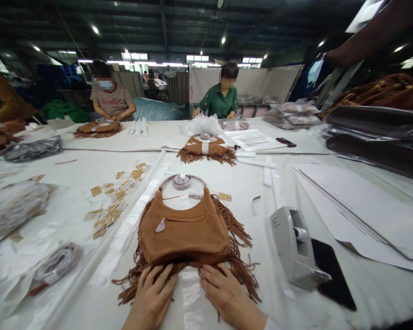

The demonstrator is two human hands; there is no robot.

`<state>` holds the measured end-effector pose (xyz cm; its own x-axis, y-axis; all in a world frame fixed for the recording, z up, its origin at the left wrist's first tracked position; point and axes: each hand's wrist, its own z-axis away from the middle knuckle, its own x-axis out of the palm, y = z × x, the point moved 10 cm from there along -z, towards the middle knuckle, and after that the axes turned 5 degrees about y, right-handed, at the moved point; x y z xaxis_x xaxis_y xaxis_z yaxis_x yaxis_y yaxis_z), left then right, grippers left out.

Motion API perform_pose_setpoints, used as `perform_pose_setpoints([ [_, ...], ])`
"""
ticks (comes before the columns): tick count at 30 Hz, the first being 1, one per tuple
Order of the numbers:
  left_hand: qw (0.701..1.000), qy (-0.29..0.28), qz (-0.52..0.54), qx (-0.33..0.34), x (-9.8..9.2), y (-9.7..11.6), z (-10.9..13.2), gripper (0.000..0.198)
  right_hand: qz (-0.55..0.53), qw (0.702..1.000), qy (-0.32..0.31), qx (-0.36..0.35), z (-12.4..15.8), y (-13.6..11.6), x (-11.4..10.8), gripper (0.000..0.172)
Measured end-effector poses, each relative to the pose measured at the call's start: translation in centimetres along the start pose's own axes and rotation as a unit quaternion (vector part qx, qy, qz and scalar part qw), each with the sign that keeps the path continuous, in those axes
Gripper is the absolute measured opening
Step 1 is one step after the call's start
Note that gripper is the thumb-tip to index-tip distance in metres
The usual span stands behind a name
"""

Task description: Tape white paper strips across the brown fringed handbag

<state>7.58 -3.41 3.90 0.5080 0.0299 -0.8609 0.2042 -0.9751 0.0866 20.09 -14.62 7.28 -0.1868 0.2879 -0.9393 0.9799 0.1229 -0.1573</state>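
A brown suede handbag (184,231) with long fringe lies flat in front of me, its handle pointing away. On its front are a zip pocket and a wrapped zip pull (160,225). A rolled, wrapped strap (181,182) sits inside the handle loop. My left hand (153,293) rests with fingers spread on the fringe at the bag's lower left edge. Opposite it, my right hand (225,293) lies flat with fingers stretched at the lower right edge. Between both hands a clear plastic strip (192,298) runs out from under the bag.
To the right stands a grey tape dispenser (292,247) beside a black flat piece (333,275). Tan tags (115,206) lie scattered at left, near a wrapped strap coil (58,263). Another fringed bag (204,147) lies ahead. Two co-workers (218,98) work across the table.
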Motion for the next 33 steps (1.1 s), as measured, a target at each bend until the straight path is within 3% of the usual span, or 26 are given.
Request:
perform_pose_setpoints([
  [4,0.998,0.033,0.042,0.016,2.1,-1.8,2.3,0.076,-0.001,1.000,-0.013,0.004,3.2,3.4,2.1,0.049],
  [9,0.997,0.050,0.025,0.058,1.5,-2.4,4.3,0.060,-0.019,0.998,0.049,0.021,6.4,6.2,1.8,0.057],
  [13,0.998,0.053,0.008,0.025,-1.2,-2.6,3.6,0.049,0.009,0.990,0.136,0.046,6.2,6.0,-2.1,0.044],
  [17,0.997,0.076,0.012,-0.017,-4.6,-1.8,-1.2,0.052,0.011,0.971,0.220,0.090,2.6,4.9,-7.4,0.037],
  [19,0.999,0.028,0.017,-0.038,-4.6,-1.3,-5.3,0.054,0.008,0.972,0.221,0.079,-0.5,4.3,-8.3,0.033],
  [21,0.997,-0.059,0.022,-0.055,-3.2,-1.1,-9.1,0.059,0.012,0.976,0.201,0.080,-3.4,4.4,-7.8,0.029],
  [24,0.978,-0.199,0.032,-0.053,-0.2,-1.3,-12.6,0.031,-0.002,0.982,0.155,0.103,-6.0,5.8,-5.6,0.017],
  [26,0.964,-0.257,0.054,-0.050,1.4,-1.7,-13.4,0.007,-0.005,0.983,0.138,0.120,-6.7,6.9,-4.3,0.021],
  [27,0.958,-0.273,0.070,-0.050,2.0,-2.0,-13.7,0.006,0.003,0.982,0.137,0.128,-6.9,7.4,-3.8,0.024],
  [30,0.947,-0.295,0.111,-0.057,3.2,-2.8,-13.8,0.020,0.061,0.975,0.140,0.159,-7.2,8.1,-3.2,0.031],
  [33,0.939,-0.300,0.148,-0.083,3.7,-3.3,-13.5,0.026,0.094,0.973,0.148,0.148,-7.9,7.1,-3.0,0.019],
])
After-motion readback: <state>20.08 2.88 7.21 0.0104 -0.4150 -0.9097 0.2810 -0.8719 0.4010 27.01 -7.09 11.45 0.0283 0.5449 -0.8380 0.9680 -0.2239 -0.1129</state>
